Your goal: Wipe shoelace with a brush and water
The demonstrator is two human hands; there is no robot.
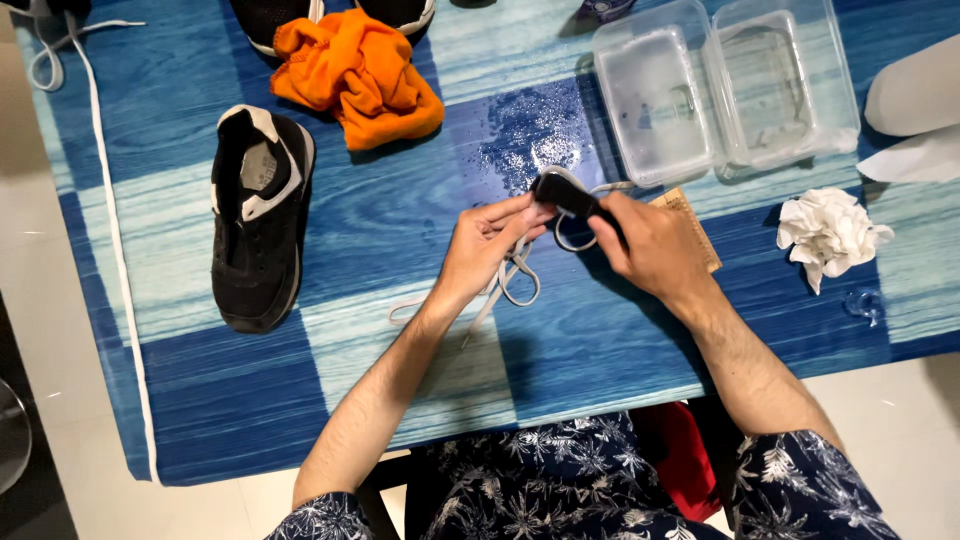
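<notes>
- Black shoe (258, 215) with its lace removed lies on the blue patterned tablecloth (230, 400) at the left, toe toward the person, well apart from both hands.
- Orange cloth (358, 75) sits crumpled just beyond the shoe, at the far edge of the table.
- Left hand (482, 248) is partly closed: thumb and fingertips pinch a pale shoelace (515, 275), whose loops hang below the hand and trail onto the tablecloth toward the person.
- Small dark brush (568, 193) with a pale edge is held between the two hands, just above the lace, its near end touching the left fingertips.
- Right hand (655, 245) is closed round the brush, fingers wrapped over its handle, gripping it firmly; a loop of lace shows under the brush head.
- Wet patch (530, 130) of droplets glistens on the tablecloth just beyond the hands.
- Two clear plastic containers (720, 90) stand side by side beyond the right hand.
- White crumpled tissue (828, 230) lies to the right of the right hand, apart from it.
</notes>
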